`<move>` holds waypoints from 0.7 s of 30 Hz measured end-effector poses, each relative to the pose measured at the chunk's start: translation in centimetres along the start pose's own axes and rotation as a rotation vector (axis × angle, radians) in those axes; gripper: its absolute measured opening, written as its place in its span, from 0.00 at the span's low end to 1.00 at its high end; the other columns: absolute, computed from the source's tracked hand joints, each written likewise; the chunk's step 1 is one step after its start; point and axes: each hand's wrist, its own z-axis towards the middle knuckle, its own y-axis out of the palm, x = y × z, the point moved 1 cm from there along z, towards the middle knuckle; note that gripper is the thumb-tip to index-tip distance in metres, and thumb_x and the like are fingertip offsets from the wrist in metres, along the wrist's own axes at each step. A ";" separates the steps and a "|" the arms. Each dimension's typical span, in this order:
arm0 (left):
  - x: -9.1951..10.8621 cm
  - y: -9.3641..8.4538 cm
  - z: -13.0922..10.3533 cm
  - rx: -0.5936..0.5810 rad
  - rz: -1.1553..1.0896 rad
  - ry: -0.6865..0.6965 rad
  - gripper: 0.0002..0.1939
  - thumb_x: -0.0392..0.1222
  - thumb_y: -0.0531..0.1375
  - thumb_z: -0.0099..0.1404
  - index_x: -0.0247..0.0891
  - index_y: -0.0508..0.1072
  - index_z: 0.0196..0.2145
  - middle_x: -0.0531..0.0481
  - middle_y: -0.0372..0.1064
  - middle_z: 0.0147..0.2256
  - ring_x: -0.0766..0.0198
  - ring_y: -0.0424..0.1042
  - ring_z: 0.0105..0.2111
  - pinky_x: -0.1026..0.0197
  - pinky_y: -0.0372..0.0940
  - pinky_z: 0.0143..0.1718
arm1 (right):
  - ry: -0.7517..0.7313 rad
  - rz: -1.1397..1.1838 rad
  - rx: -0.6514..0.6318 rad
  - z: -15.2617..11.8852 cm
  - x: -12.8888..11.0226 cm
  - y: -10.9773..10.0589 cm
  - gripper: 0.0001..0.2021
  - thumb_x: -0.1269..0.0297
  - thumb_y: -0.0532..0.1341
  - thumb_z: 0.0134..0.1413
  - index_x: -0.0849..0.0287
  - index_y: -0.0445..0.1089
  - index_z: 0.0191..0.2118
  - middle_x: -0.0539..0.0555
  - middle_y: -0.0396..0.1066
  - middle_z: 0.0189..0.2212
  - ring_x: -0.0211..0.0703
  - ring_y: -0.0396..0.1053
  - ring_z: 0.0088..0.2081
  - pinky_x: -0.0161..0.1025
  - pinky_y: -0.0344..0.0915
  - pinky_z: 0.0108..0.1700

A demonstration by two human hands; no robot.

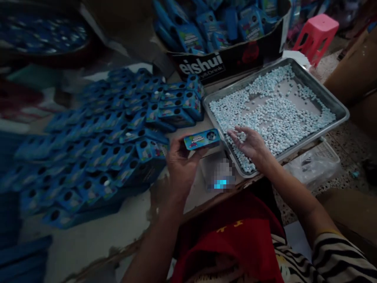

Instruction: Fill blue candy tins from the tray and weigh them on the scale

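Note:
My left hand (pixel 184 161) grips a small blue printed box (pixel 202 140) with a round hole near the right end of its upper face. The box is held tilted, just left of a metal tray (pixel 338 108). Over the tray's near left corner, my right hand (pixel 250 145) is cupped with its palm turned up. A few small pale candies (pixel 240 136) show in its bent fingers. Many more of these white and light-blue candies (pixel 273 122) are spread across the tray.
Rows of similar blue boxes (pixel 118 118) stand on the table at left, their round holes upward. Behind sits a black carton (pixel 229 63) heaped with more boxes. A pink stool (pixel 319 33) is at far right. A pixelated item (pixel 219 175) lies near the table's front edge.

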 end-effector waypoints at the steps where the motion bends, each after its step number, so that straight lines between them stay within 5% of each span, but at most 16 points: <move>1: -0.4 -0.5 -1.3 0.000 -0.049 -0.094 0.33 0.54 0.82 0.53 0.44 0.75 0.52 0.51 0.81 0.45 0.56 0.82 0.44 0.56 0.79 0.50 | 0.009 -0.033 0.034 -0.3 -0.1 0.3 0.10 0.82 0.59 0.69 0.60 0.71 0.43 0.53 0.76 0.32 0.39 0.79 0.33 0.26 0.79 0.34; 5: -1.8 -0.8 -5.4 -0.061 -0.173 -0.265 0.33 0.53 0.82 0.52 0.44 0.75 0.50 0.51 0.81 0.40 0.55 0.83 0.40 0.55 0.81 0.46 | 0.039 -0.279 0.014 -1.0 -0.3 0.8 0.08 0.79 0.58 0.71 0.60 0.71 0.42 0.51 0.74 0.30 0.31 0.65 0.23 0.20 0.58 0.18; 7: -2.3 -0.7 -6.4 -0.080 -0.219 -0.259 0.33 0.53 0.83 0.51 0.43 0.75 0.49 0.50 0.81 0.40 0.55 0.83 0.41 0.55 0.81 0.47 | -0.058 -0.492 -0.057 -1.1 -0.9 0.6 0.03 0.72 0.64 0.69 0.59 0.72 0.41 0.47 0.71 0.26 0.30 0.59 0.20 0.22 0.52 0.18; 9: -2.5 -1.2 -6.9 -0.060 -0.244 -0.209 0.37 0.54 0.83 0.50 0.42 0.76 0.52 0.47 0.82 0.47 0.53 0.84 0.49 0.53 0.80 0.55 | -0.237 -0.795 -0.127 -1.3 -2.1 0.1 0.08 0.62 0.72 0.63 0.58 0.74 0.39 0.46 0.71 0.25 0.30 0.56 0.20 0.25 0.50 0.19; 12: -2.3 -3.8 -7.2 -0.026 -0.212 -0.115 0.40 0.52 0.83 0.54 0.44 0.76 0.60 0.43 0.81 0.56 0.51 0.81 0.60 0.47 0.75 0.67 | -0.474 -1.404 -0.227 -2.0 -4.8 -0.2 0.14 0.53 0.75 0.55 0.57 0.78 0.37 0.49 0.73 0.24 0.35 0.60 0.23 0.31 0.54 0.25; 16: -2.3 -9.0 -8.3 0.000 -0.075 -0.151 0.31 0.49 0.78 0.61 0.44 0.78 0.60 0.44 0.83 0.51 0.53 0.84 0.54 0.44 0.77 0.66 | -0.538 -2.002 -0.231 -2.6 -7.6 0.1 0.09 0.57 0.68 0.58 0.57 0.82 0.37 0.52 0.76 0.25 0.44 0.70 0.29 0.37 0.59 0.33; 18: -2.3 -11.0 -9.1 0.070 -0.031 -0.194 0.27 0.48 0.76 0.63 0.43 0.79 0.57 0.44 0.83 0.49 0.53 0.84 0.52 0.47 0.79 0.62 | -0.527 -2.029 -0.185 -2.5 -8.3 0.4 0.08 0.59 0.69 0.59 0.57 0.83 0.38 0.51 0.75 0.25 0.42 0.67 0.28 0.37 0.57 0.32; 21: -1.6 -12.6 -9.9 0.184 0.008 -0.182 0.24 0.45 0.75 0.61 0.41 0.81 0.54 0.46 0.84 0.46 0.55 0.85 0.49 0.53 0.81 0.58 | -0.390 -1.723 -0.086 -1.9 -8.9 0.8 0.07 0.62 0.74 0.54 0.58 0.79 0.35 0.47 0.66 0.21 0.36 0.58 0.23 0.33 0.51 0.26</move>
